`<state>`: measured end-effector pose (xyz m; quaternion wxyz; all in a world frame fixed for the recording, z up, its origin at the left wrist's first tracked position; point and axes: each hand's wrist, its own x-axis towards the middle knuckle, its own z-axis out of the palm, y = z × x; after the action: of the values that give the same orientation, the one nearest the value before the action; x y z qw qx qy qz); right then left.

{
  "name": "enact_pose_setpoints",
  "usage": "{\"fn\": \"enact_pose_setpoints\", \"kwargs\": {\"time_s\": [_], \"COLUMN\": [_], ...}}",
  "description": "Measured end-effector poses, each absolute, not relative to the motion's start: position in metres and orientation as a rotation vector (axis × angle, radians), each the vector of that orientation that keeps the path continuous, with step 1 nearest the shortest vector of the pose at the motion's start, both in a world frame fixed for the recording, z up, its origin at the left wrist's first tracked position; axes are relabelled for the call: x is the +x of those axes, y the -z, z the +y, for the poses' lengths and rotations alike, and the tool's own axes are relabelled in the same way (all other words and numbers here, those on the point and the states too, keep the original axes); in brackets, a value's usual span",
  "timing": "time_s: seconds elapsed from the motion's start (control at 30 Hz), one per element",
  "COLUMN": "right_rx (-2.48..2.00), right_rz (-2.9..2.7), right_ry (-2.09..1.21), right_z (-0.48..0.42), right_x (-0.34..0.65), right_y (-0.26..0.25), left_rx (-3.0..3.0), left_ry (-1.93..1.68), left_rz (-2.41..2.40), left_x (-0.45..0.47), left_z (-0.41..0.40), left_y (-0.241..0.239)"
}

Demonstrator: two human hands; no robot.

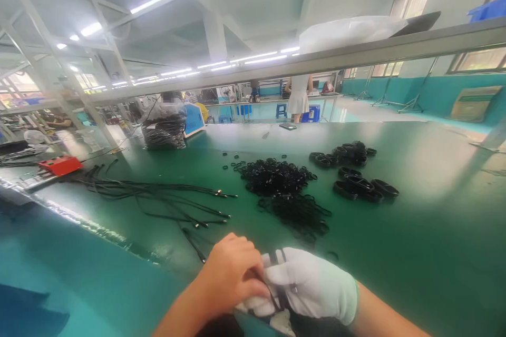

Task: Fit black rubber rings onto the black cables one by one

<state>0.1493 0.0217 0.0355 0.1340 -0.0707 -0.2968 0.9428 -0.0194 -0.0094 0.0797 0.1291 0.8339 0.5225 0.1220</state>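
Observation:
My bare left hand and my white-gloved right hand meet at the near edge of the green table. Both are closed together on a thin black cable that runs between the fingers. Just beyond them lies a pile of small black rubber rings, trailing toward me. Several loose black cables with metal tips spread out to the left of my hands. Larger black oval rings sit to the right of the pile.
A red box lies at the far left beside cable ends. A clear bag of black parts stands at the back, a blue machine next to it. A metal rack bar crosses overhead. A person in white stands far behind.

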Motion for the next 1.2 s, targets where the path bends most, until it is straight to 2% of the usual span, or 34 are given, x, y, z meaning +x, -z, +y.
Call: {"fn": "enact_pose_setpoints", "kwargs": {"time_s": [0.1,0.17,0.3,0.47,0.6,0.73,0.83,0.93,1.03,1.2], "right_rx": [-0.014,0.050,0.045,-0.253,-0.378,-0.486,-0.536,-0.338,-0.140,-0.135], "right_rz": [-0.618,-0.487,-0.426,-0.514,-0.507,-0.602,-0.754,-0.922,-0.868,-0.879], "right_ry": [-3.031,-3.090,-2.785,-2.298,-2.178,-2.146,-2.249,-2.523,-2.753,-2.812], "right_z": [0.017,0.016,0.024,0.045,0.051,0.043,0.034,0.028,0.027,0.029], "right_x": [0.143,0.141,0.145,0.159,0.161,0.156,0.153,0.151,0.151,0.152], "right_y": [-0.032,-0.033,-0.038,-0.043,-0.041,-0.038,-0.037,-0.036,-0.030,-0.014], "left_rx": [2.147,2.058,2.086,2.078,2.262,2.541,2.678,2.774,2.577,2.399], "left_ry": [-0.479,-0.481,-0.427,-0.371,-0.264,-0.238,-0.257,-0.278,-0.362,-0.458], "left_rz": [1.478,1.457,1.589,1.983,2.083,1.912,1.797,1.558,1.336,1.239], "left_x": [-0.030,-0.032,-0.035,-0.029,-0.008,0.010,0.005,-0.011,-0.022,-0.025], "left_z": [0.004,0.012,0.021,0.001,-0.027,-0.035,-0.025,-0.007,0.008,0.015], "left_y": [-0.079,-0.070,-0.054,-0.037,-0.024,-0.031,-0.050,-0.072,-0.085,-0.090]}}
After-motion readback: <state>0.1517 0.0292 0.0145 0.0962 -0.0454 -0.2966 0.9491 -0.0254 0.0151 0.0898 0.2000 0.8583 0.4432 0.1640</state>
